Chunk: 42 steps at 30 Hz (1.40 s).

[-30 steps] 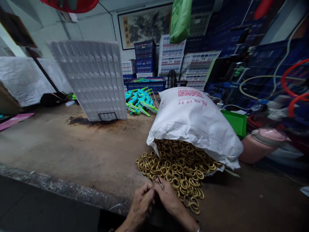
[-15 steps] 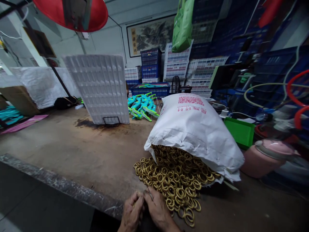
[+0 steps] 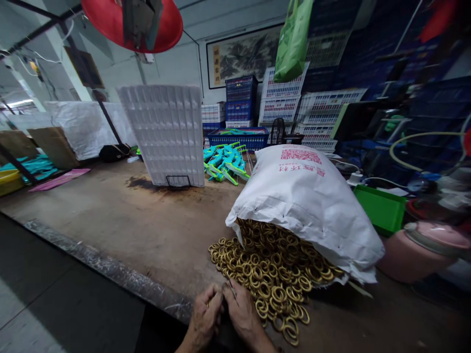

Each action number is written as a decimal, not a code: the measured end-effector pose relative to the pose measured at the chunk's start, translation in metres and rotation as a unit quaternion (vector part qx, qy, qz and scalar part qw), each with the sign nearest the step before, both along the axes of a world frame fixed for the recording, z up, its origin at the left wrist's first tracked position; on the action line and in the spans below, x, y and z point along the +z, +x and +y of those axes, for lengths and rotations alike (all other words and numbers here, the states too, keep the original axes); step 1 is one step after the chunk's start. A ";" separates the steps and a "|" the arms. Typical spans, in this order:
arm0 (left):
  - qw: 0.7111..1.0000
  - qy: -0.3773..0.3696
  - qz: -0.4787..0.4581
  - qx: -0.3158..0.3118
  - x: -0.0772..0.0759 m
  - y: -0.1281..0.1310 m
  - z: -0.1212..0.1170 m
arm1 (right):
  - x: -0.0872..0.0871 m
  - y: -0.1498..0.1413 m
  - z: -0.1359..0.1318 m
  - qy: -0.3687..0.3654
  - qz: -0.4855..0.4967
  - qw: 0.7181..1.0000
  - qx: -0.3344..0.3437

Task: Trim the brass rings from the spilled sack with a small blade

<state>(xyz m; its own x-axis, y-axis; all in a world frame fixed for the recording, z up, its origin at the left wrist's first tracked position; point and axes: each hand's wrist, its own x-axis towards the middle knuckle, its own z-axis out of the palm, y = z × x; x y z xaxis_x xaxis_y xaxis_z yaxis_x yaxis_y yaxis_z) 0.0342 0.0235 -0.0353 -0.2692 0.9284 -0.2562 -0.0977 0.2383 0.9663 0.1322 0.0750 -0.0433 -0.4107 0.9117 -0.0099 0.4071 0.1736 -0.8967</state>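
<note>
Gold-coloured rings [image 3: 265, 267]: loose heap spilling from the open mouth of the white sack [image 3: 294, 191], more visible inside it. The sack lies on its side and serves as landmark below.

Right hand [image 3: 241, 306]: in front of the sack mouth, at the near left edge of the heap; thumb and fingers clamped on a thin dark tool [image 3: 231, 288], mostly hidden. Left hand [image 3: 206, 314]: just beside the right, farther left of the sack; fingers curled in, a speck of gold showing near the thumb. Cannot tell whether they grip anything. Both hands are close together, fingertips apparently meeting.

Worktable [image 3: 176, 230]: brown, worn, extends under and left of the sack.

Left of sack, farther back: ribbed translucent panel [image 3: 165, 132], upright, slightly tilted, at a black wire stand [image 3: 178, 182]. Behind sack, to the left: pile of turquoise and green plastic pieces [image 3: 226, 162]; beyond these, a blue crate [image 3: 239, 138]. Right of sack: green tray [image 3: 380, 208], pink lidded container [image 3: 423, 250]. Above and behind sack: hanging green bag [image 3: 292, 44].
</note>
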 end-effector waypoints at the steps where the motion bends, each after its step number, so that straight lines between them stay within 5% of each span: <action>1: 1.000 -0.006 -0.003 -0.007 0.002 -0.001 0.000 | 0.000 0.000 0.000 0.000 0.001 1.000 -0.003; 11: 0.996 -0.023 -0.038 -0.075 0.010 -0.011 0.002 | 0.009 -0.001 -0.001 -0.011 0.019 1.000 -0.017; 23: 0.982 0.009 -0.150 -0.118 0.023 -0.018 0.001 | 0.046 0.001 -0.002 0.003 0.042 0.999 -0.019; 29: 0.981 0.004 -0.156 -0.113 0.032 -0.022 -0.006 | 0.044 0.004 -0.005 -0.008 0.053 0.998 -0.038; 36: 0.988 0.026 -0.113 -0.100 0.042 -0.024 -0.006 | 0.039 0.008 -0.018 0.132 -0.121 0.984 0.017; 42: 0.991 0.026 -0.101 -0.086 0.041 -0.024 -0.006 | 0.037 0.005 -0.024 0.201 -0.175 0.963 0.037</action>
